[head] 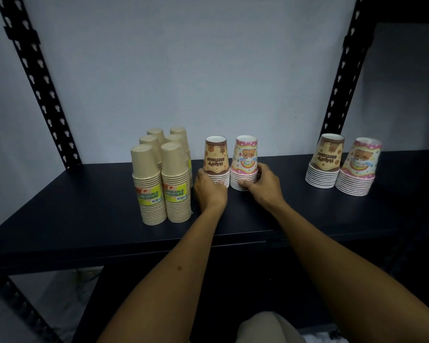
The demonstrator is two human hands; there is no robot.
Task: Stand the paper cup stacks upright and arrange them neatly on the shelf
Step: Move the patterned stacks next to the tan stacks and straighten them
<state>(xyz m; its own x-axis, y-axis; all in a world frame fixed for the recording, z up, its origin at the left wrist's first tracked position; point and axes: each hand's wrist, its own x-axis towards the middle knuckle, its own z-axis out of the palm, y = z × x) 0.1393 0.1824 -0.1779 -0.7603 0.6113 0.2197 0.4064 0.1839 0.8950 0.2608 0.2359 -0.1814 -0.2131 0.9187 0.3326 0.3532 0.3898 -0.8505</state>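
Observation:
On the black shelf (pixel 84 194) stand several tan cup stacks (pixel 150 184) in wrappers at the left, upside down. In the middle a brown birthday cup stack (pixel 215 157) and a pink birthday cup stack (pixel 245 157) stand side by side, rims down. My left hand (pixel 209 190) grips the base of the brown stack. My right hand (pixel 264 185) grips the base of the pink stack, its thumb across the lower rims. At the right stand a second brown stack (pixel 326 162) and a second pink stack (pixel 359 167), both leaning slightly.
Black perforated uprights (pixel 42 95) (pixel 342 78) frame the shelf in front of a pale wall. Bare shelf surface lies between the middle pair and the right pair, and along the front edge. A knee in tan cloth (pixel 268 328) shows at the bottom.

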